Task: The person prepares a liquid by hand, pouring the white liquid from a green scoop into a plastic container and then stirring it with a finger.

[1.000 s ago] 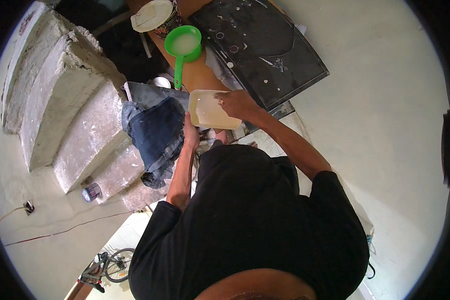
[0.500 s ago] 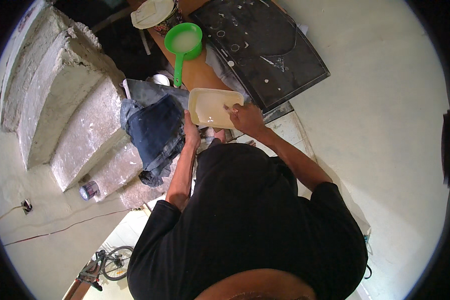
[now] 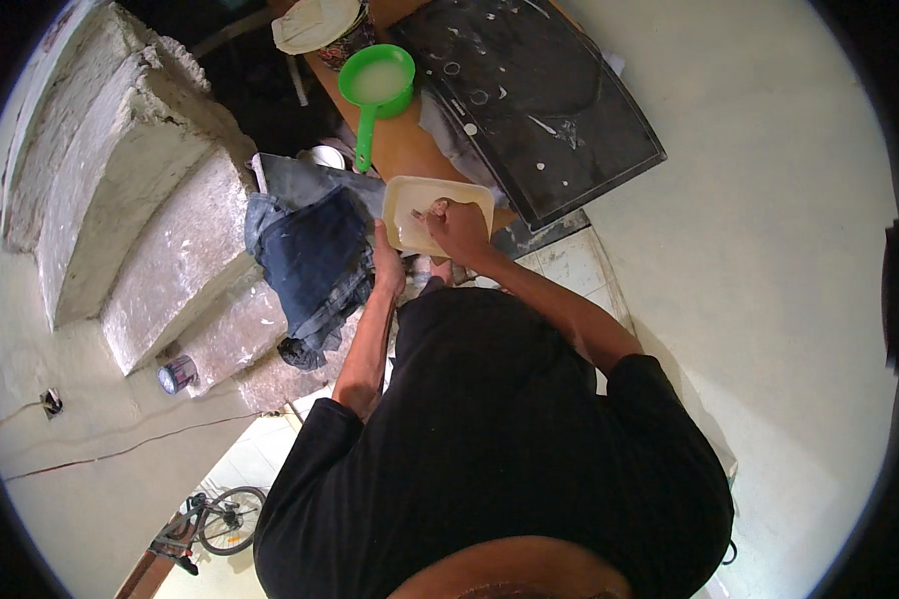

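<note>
A shallow cream plastic container (image 3: 477, 197) with rounded corners is held up in front of me. My left hand (image 3: 388, 262) grips its left side near the bottom corner, thumb up along the wall. Over the container's inside, my right hand (image 3: 459, 235) is closed around a small brush-like tool (image 3: 419, 214), whose tip points left toward the pale contents. The grip hides most of that tool, so its exact kind is unclear. Beyond the container stands a green dipper (image 3: 378, 88) with whitish liquid in it, its handle pointing toward me.
Rough, whitish-stained concrete steps (image 3: 170, 245) rise at the left, with dark blue cloth (image 3: 315, 245) draped near them. A black, paint-spotted panel (image 3: 539, 110) lies at the back right. Behind the dipper sits a lidded bucket (image 3: 320, 25). A bicycle (image 3: 228, 521) stands at the lower left.
My right hand has moved left, from the container's right edge to over its middle, carrying the small tool along. My left hand keeps its hold on the container.
</note>
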The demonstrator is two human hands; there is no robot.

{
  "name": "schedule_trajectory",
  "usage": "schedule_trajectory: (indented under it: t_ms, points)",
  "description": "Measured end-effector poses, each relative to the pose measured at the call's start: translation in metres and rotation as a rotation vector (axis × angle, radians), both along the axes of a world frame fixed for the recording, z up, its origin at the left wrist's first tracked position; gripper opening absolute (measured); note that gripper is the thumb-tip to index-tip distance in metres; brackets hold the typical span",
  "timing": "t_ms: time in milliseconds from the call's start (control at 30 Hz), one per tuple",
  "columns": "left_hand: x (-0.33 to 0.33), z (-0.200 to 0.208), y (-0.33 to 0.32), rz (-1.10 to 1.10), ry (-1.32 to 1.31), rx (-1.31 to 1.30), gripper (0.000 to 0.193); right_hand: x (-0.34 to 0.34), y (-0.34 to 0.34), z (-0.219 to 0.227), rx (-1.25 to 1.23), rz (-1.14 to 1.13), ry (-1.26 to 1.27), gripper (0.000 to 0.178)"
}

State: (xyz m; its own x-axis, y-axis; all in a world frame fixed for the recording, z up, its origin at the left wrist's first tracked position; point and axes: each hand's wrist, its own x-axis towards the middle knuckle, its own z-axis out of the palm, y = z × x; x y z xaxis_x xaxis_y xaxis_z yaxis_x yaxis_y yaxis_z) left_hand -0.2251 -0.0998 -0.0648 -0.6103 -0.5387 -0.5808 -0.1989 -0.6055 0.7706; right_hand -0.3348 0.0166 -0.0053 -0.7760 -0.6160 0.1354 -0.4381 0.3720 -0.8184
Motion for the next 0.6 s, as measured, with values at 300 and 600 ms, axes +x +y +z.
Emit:
schedule_trajectory:
  t_ms: [300, 600]
  points:
    - [0.001, 0.002, -0.002, 0.006, -0.001, -0.001, 0.064, -0.027, -0.025, 0.001, -0.039, 0.034, 0.199, 0.023]
    - [0.000, -0.005, -0.004, 0.013, -0.026, 0.025, 0.062, -0.038, 0.019, 0.020, 0.279, 0.116, 0.223, 0.025]
